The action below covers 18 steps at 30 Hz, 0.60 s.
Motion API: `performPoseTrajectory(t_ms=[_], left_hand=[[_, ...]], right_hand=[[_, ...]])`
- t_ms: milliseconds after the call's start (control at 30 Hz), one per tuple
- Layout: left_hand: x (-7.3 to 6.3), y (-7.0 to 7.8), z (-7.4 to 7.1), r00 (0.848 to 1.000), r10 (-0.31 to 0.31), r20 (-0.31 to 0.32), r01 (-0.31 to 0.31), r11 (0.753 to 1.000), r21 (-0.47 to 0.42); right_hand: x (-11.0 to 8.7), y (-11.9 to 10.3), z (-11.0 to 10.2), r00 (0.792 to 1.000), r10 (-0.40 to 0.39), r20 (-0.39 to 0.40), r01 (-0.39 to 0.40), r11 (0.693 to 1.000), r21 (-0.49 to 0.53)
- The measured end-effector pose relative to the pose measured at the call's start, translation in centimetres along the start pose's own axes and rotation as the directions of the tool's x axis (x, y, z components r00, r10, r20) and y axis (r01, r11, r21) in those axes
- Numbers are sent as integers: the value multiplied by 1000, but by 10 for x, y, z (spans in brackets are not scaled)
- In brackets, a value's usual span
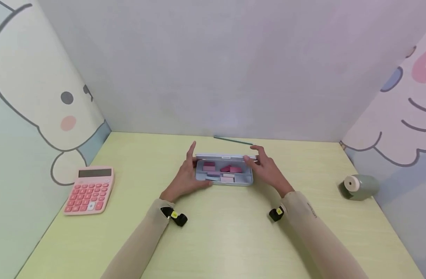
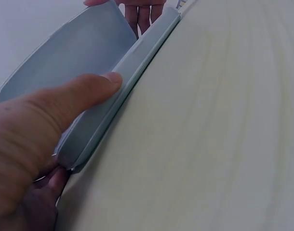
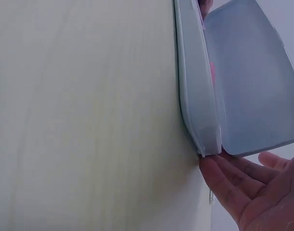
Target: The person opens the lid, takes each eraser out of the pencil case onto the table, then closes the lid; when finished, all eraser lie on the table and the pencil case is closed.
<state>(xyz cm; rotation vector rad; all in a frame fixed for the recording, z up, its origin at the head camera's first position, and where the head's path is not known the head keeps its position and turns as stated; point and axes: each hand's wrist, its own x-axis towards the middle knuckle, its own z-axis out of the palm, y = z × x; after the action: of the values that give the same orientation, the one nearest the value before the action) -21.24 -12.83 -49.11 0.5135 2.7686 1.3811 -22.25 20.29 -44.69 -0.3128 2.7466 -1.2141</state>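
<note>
A pale blue pencil case (image 1: 244,179) lies on the table with its hinged lid (image 3: 253,77) tilted up at the back. Inside its compartments are several small pink, white and lilac blocks (image 1: 228,179) that look like erasers. My left hand (image 1: 188,178) grips the case's left end, its thumb (image 2: 96,89) along the front wall and its other fingers round the end and behind. My right hand (image 1: 268,170) holds the raised lid at the right, thumb on the lid's edge, while its lower fingers (image 3: 231,185) touch the base's right end.
A dark green pencil (image 1: 234,140) lies behind the case near the back wall. A pink calculator (image 1: 89,190) sits at the left of the table (image 1: 220,232), and a grey-green pencil sharpener (image 1: 363,187) at the right edge. Cartoon-printed panels (image 1: 35,97) stand at both sides.
</note>
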Motion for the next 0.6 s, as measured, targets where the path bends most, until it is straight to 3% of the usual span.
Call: performPoseTrajectory(t_ms=[333, 500, 600], left_hand=[[0, 0, 1, 1000, 5, 26, -5, 1000, -16], [0, 2, 1, 999, -17, 30, 17, 1000, 9], [1, 4, 1, 999, -25, 29, 24, 999, 24]], right_hand=[[25, -8, -5, 985, 172, -5, -171, 983, 60], [28, -9, -8, 981, 195, -7, -194, 977, 88], [24, -6, -7, 984, 167, -69, -158, 981, 114]])
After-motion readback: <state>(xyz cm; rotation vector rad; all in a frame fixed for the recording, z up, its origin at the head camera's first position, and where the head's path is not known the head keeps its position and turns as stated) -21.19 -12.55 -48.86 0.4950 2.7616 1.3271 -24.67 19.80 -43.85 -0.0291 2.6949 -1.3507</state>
